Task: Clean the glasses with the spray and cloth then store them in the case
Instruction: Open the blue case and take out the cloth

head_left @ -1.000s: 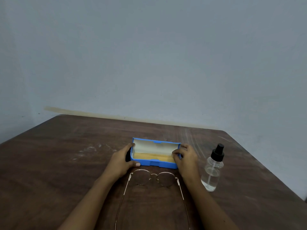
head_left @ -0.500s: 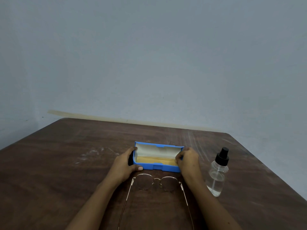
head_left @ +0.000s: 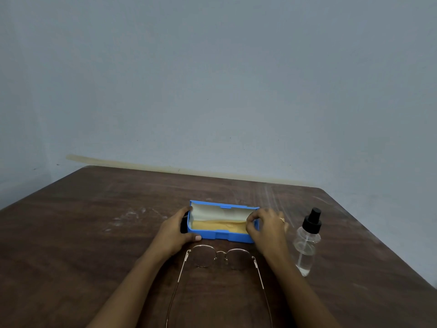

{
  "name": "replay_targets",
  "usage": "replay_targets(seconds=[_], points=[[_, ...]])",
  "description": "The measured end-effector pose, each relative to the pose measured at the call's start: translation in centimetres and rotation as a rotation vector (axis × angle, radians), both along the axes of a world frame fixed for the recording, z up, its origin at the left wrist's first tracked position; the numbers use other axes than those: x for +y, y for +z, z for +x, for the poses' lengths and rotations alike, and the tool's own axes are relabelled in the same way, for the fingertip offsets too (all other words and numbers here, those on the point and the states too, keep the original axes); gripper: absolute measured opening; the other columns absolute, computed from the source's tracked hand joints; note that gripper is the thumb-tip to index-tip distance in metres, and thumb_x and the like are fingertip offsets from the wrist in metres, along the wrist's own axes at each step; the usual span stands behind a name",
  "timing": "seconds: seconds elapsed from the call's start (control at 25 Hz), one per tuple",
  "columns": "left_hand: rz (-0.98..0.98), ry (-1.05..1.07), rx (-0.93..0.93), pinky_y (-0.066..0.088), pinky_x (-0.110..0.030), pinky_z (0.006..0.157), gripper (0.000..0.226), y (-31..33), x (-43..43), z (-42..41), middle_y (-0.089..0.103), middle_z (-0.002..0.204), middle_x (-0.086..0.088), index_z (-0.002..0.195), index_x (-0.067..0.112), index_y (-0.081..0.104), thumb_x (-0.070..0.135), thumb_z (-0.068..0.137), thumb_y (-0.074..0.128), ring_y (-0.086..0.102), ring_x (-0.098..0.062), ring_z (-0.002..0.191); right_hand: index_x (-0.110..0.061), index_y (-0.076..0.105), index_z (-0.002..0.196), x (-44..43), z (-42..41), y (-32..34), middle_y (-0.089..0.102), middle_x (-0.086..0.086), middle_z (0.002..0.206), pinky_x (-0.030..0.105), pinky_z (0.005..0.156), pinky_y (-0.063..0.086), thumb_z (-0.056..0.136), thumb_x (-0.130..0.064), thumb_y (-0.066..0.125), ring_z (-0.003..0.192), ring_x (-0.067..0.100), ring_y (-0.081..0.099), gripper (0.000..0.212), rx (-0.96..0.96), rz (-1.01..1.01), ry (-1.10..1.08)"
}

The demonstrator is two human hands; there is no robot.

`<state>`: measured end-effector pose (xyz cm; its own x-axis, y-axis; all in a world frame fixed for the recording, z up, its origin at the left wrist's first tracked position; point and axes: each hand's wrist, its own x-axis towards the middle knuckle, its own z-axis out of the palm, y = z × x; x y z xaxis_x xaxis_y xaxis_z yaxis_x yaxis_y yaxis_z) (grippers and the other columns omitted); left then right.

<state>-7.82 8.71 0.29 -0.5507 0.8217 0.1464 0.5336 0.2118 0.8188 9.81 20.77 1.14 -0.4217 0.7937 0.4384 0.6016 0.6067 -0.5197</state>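
A blue glasses case (head_left: 221, 235) stands open on the brown table, its white lid tilted back. A yellow cloth (head_left: 218, 225) lies inside it. My left hand (head_left: 173, 232) grips the case's left end. My right hand (head_left: 266, 229) is at the case's right end, its thumb and fingers pinched at the cloth's right edge. Thin gold-rimmed glasses (head_left: 221, 258) lie unfolded just in front of the case, between my forearms, temples pointing towards me. A clear spray bottle (head_left: 307, 245) with a black nozzle stands upright to the right of my right hand.
The dark wooden table (head_left: 94, 233) reaches to a blue-grey wall at the back. Its right edge runs diagonally behind the spray bottle. Pale scuff marks show on the tabletop left of the case.
My right hand's fingers have moved from the case's right rim into a pinch at the cloth's edge. The view has shifted slightly; the left hand stays on the case.
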Motion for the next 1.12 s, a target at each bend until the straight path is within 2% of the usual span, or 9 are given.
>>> replay_targets(seconds=[0.12,0.28,0.48,0.6,0.72,0.8,0.92,1.0,1.12], points=[[-0.011,-0.024,0.009,0.036,-0.039,0.108,0.086,0.0,-0.1,0.1,0.041,0.144,-0.006,0.139,0.019,0.030,0.011,0.067,0.076,0.040,-0.023,0.130,-0.040,0.044,0.064,-0.3,0.1,0.5,0.061,-0.005,0.088,0.040,0.092,0.043,0.081,-0.020,0.061,0.099,0.018,0.052,0.032,0.107,-0.101,0.066],[-0.001,-0.060,0.008,0.036,-0.035,0.106,0.079,0.2,-0.3,0.0,0.040,0.144,-0.007,0.140,0.018,0.030,0.012,0.073,0.072,0.040,-0.023,0.129,-0.032,0.051,0.066,-0.7,0.4,1.4,0.059,-0.006,0.072,0.019,0.064,0.045,0.081,-0.007,0.063,0.078,0.013,0.057,0.032,0.366,-0.233,0.158],[0.044,-0.046,0.014,0.039,-0.034,0.102,0.066,0.0,-0.4,-0.3,0.041,0.142,-0.007,0.135,0.015,0.037,0.022,0.077,0.068,0.043,-0.023,0.127,-0.027,0.057,0.075,-1.6,0.3,2.2,0.058,-0.007,0.075,0.008,0.061,0.046,0.084,-0.001,0.058,0.069,0.000,0.054,0.028,0.503,-0.316,0.335],[0.204,0.109,0.017,0.042,-0.032,0.089,0.039,0.0,-0.4,-0.3,0.050,0.121,-0.006,0.109,0.017,0.056,0.025,0.074,0.071,0.051,-0.022,0.113,-0.027,0.060,0.076,-1.6,0.1,2.2,0.059,-0.005,0.078,0.018,0.064,0.046,0.086,-0.002,0.055,0.074,0.004,0.053,0.027,0.572,-0.341,0.351],[0.369,0.227,0.096,0.045,-0.040,0.087,0.019,0.4,-0.7,-0.2,0.048,0.102,0.003,0.081,0.031,0.054,0.027,0.073,0.071,0.054,-0.020,0.099,-0.023,0.063,0.077,-1.6,0.1,2.3,0.059,-0.002,0.079,0.025,0.065,0.044,0.086,-0.002,0.054,0.077,0.011,0.052,0.024,0.704,-0.403,0.366],[0.432,0.177,0.180,0.042,-0.030,0.087,0.014,1.1,-0.8,0.3,0.048,0.102,0.008,0.086,0.032,0.059,0.031,0.075,0.068,0.049,-0.015,0.103,-0.020,0.063,0.078,-1.8,0.1,2.6,0.059,-0.004,0.080,0.022,0.062,0.045,0.087,-0.002,0.054,0.077,0.010,0.052,0.022,0.786,-0.442,0.391],[0.465,-0.017,0.327,0.030,-0.014,0.090,0.031,2.4,-0.7,1.8,0.044,0.107,0.030,0.105,0.039,0.058,0.049,0.076,0.052,0.040,0.007,0.106,-0.017,0.062,0.080,-2.2,0.0,3.2,0.060,-0.002,0.080,0.016,0.056,0.049,0.087,-0.001,0.051,0.073,0.009,0.056,0.021,0.893,-0.522,0.486],[0.419,-0.126,0.344,0.028,-0.020,0.098,0.032,3.0,-0.2,2.8,0.041,0.119,0.034,0.114,0.045,0.047,0.040,0.083,0.053,0.034,0.013,0.114,-0.015,0.062,0.081,-2.3,-0.1,3.5,0.060,0.001,0.083,0.019,0.056,0.053,0.086,0.000,0.050,0.075,0.010,0.063,0.020,0.961,-0.598,0.556],[0.333,-0.159,0.260,0.029,-0.032,0.103,0.041,3.1,0.4,3.9,0.045,0.130,0.020,0.122,0.043,0.042,0.025,0.087,0.055,0.035,-0.002,0.123,-0.014,0.063,0.080,-2.5,-0.3,3.7,0.058,0.002,0.089,0.024,0.056,0.056,0.075,-0.010,0.059,0.087,0.016,0.058,0.008,1.018,-0.681,0.627]])
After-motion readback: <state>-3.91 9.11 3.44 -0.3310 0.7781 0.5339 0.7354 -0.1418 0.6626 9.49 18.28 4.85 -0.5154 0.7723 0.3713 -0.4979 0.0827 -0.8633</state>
